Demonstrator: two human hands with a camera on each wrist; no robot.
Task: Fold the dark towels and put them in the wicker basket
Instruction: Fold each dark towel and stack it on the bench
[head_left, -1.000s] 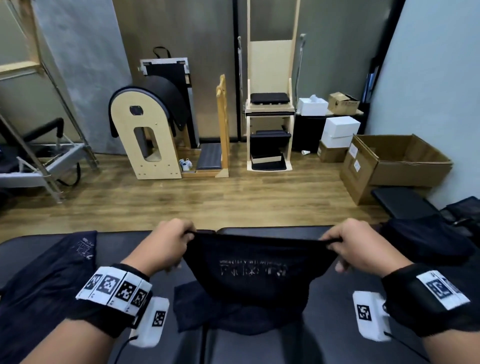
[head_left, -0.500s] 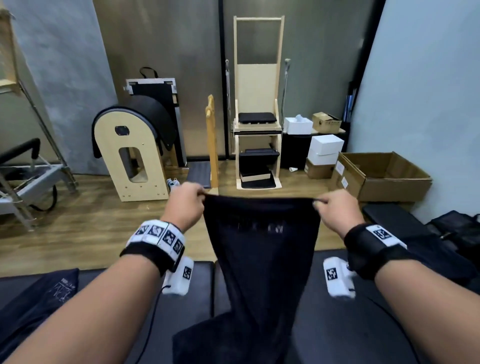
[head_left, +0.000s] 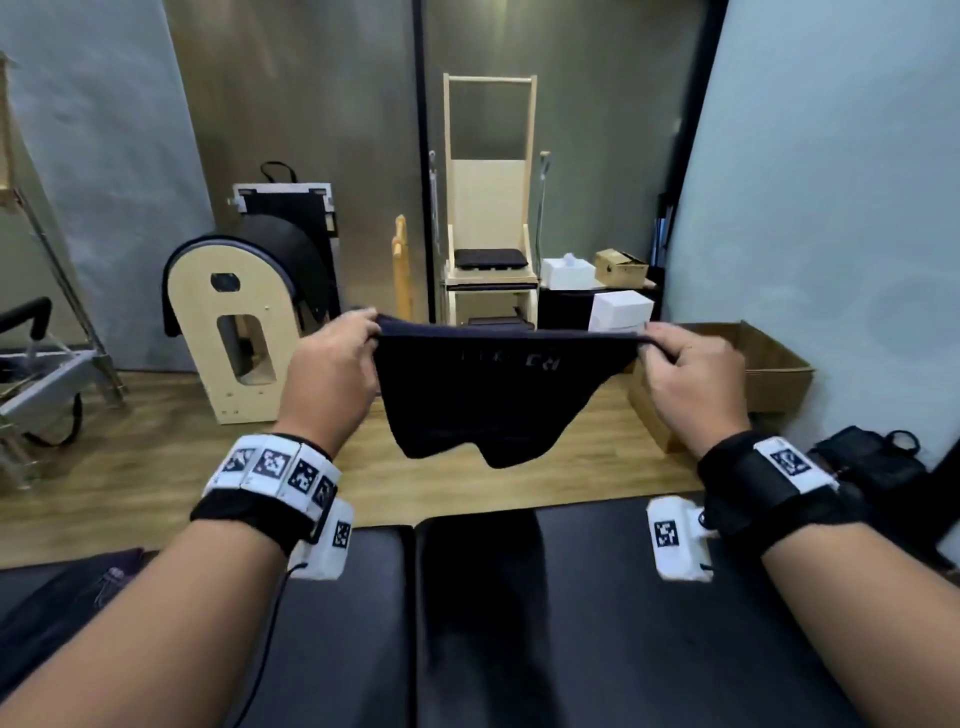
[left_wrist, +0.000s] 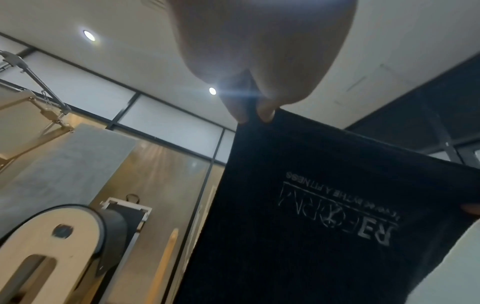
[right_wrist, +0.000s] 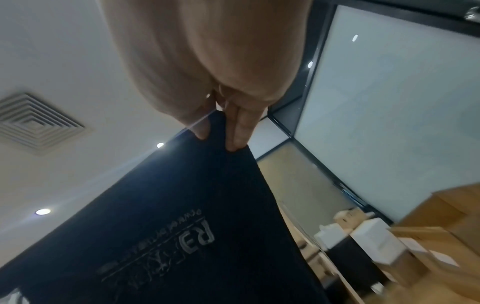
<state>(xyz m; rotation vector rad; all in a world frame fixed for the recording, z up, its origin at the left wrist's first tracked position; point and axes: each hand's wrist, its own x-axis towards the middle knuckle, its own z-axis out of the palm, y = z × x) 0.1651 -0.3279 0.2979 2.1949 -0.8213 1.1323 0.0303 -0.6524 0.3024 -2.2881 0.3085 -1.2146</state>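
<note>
While the dark towel (head_left: 483, 400) was held taut in the air above the black padded table (head_left: 597, 613), its top corners were pinched by the left hand (head_left: 332, 374) and right hand (head_left: 691, 379). Open wooden floor (head_left: 156, 467) lay beyond the table's far edge, with a cardboard box (head_left: 769, 374) at the right.

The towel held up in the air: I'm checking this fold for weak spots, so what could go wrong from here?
1. The left hand and right hand pinch the dark towel only at its top corners with fingertips; a corner could slip and the towel drop.
2. Its lower edge hangs uneven, so the fold may come out skewed.
3. No wicker basket shows in any view, so the placement spot cannot be judged.
</note>
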